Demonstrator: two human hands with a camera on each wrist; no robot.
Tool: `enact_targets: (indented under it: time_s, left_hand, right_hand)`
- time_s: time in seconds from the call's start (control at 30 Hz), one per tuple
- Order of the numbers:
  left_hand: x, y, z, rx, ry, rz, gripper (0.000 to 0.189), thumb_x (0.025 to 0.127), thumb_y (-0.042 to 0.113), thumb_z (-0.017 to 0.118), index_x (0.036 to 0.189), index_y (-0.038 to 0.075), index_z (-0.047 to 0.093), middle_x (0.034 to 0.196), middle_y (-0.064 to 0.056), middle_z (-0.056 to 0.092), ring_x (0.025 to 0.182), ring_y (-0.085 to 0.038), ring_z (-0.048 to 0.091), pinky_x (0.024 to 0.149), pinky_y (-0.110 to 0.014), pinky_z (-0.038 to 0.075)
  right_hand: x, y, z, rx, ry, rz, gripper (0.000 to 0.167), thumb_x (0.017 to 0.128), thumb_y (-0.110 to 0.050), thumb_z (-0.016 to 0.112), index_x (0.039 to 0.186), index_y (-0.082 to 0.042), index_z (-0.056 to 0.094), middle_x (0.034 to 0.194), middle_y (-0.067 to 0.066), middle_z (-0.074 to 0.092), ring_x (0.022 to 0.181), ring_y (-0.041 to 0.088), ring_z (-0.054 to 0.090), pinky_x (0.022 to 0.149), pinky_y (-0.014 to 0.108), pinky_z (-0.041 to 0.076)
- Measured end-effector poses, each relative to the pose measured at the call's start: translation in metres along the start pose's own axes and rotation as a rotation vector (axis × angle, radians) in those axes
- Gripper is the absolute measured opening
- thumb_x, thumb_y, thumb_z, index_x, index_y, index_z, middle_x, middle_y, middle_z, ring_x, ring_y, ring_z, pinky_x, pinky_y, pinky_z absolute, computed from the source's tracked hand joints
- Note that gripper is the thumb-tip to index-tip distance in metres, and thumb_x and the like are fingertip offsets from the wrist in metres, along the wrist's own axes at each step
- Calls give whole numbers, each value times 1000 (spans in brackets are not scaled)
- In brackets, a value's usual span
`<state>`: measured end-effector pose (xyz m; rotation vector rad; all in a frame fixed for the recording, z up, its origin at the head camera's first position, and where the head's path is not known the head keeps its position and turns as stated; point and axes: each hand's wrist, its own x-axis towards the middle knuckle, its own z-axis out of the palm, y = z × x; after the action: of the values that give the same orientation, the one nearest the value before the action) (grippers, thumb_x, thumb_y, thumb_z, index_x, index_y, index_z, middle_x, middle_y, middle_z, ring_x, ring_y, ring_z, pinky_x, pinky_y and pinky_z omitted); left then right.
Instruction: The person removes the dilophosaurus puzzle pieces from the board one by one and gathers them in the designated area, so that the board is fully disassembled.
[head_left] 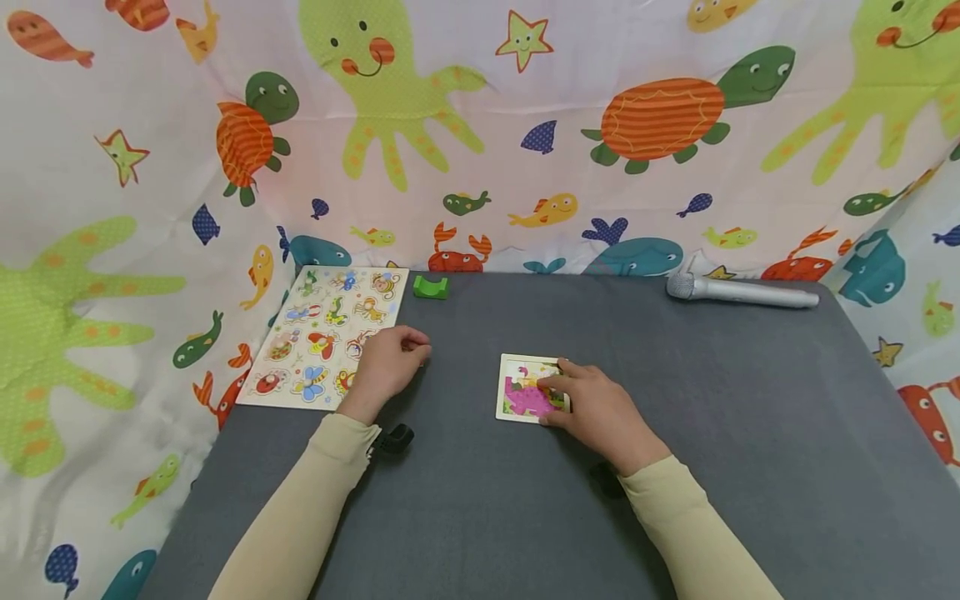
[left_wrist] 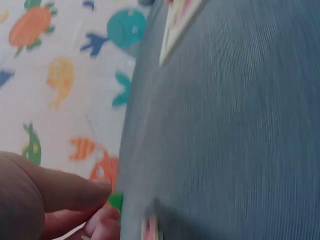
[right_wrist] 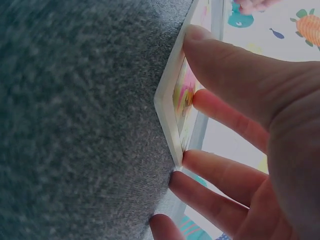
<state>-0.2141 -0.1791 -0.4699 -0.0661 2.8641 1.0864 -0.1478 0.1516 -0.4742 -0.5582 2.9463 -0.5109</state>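
A small square jigsaw puzzle (head_left: 528, 398) with a pale frame and a pink picture lies flat on the grey table. My right hand (head_left: 603, 412) rests on its right side. In the right wrist view the thumb (right_wrist: 197, 37) touches the frame (right_wrist: 165, 97), one finger touches the picture, and another touches the frame's corner. My left hand (head_left: 390, 367) hovers at the right edge of a large insect picture board (head_left: 300, 333), fingers loosely bent. Nothing shows between the left thumb and fingers (left_wrist: 75, 195) in the left wrist view.
A green block (head_left: 431, 287) stands beside the board's top right corner. At the back right lies a silver-and-white toy microphone (head_left: 742, 292). A curtain printed with sea animals (head_left: 465, 108) borders the table at the back and both sides.
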Motion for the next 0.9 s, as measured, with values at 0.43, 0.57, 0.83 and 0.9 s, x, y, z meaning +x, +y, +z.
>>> enact_targets:
  time_s: [0.43,0.57,0.83,0.9]
  left_hand:
    - [-8,70,74,19,-156,232,14,102,28,76,107,19,84,92,4,76,87,-14,65,78,-33,54]
    - [-6,78,84,28,-181,217,16,102,28,75,109,17,85,94,4,78,87,-15,65,77,-33,55]
    - [-3,85,91,41,-195,166,17,97,31,80,105,17,83,89,4,74,84,-14,65,73,-30,53]
    - [-4,85,93,40,-192,157,16,97,32,80,103,17,82,88,3,72,84,-15,64,72,-30,52]
  right_hand:
    - [0,2,0,20,6,-16,49,92,-38,86,138,-23,76,162,20,55,140,47,59,105,63,55]
    - [-1,2,0,27,1,-27,49,93,-38,86,138,-23,75,162,21,54,140,47,59,105,63,56]
    - [0,4,0,15,5,-35,50,92,-39,86,138,-22,76,162,21,55,139,46,60,103,62,57]
    - [1,5,1,14,6,-38,50,92,-39,86,138,-22,76,162,21,55,139,46,60,104,62,57]
